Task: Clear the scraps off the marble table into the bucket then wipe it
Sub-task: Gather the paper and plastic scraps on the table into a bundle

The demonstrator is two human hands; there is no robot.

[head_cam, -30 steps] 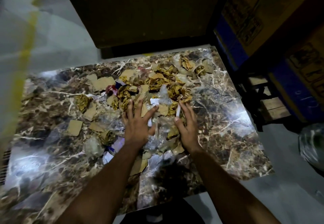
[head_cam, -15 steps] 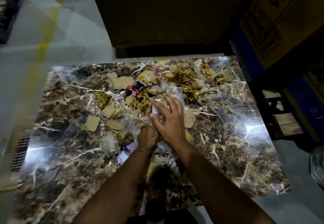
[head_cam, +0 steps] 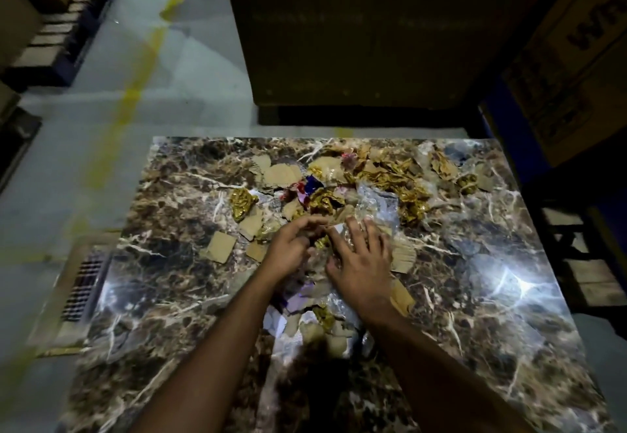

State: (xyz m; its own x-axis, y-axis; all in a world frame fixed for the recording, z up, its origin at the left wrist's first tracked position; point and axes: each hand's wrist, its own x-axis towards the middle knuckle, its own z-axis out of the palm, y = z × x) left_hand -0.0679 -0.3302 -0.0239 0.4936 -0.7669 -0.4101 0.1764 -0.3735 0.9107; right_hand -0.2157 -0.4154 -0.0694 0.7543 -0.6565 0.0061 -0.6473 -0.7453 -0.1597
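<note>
Brown white-veined marble table (head_cam: pixel 190 297), gold foil scraps (head_cam: pixel 412 202) (crinkled)

Glossy veined marble table (head_cam: pixel 176 300), matt brown cardboard scraps (head_cam: pixel 221 246), crinkled shiny gold foil (head_cam: pixel 243 202), clear crumpled plastic film (head_cam: pixel 376 206)

Both hands mid-table on scraps (head_cam: pixel 342 191): left hand (head_cam: pixel 288 249) curled round clear plastic, right hand (head_cam: pixel 361 263) flat on pile. Marble table (head_cam: pixel 169 280); more cardboard bits (head_cam: pixel 220 247) at 10 o'clock.

Pale grey floor (head_cam: pixel 68 168) with a yellow painted line (head_cam: pixel 135 93) far left; printed cardboard boxes (head_cam: pixel 570 69) stack right, dim light.
</note>
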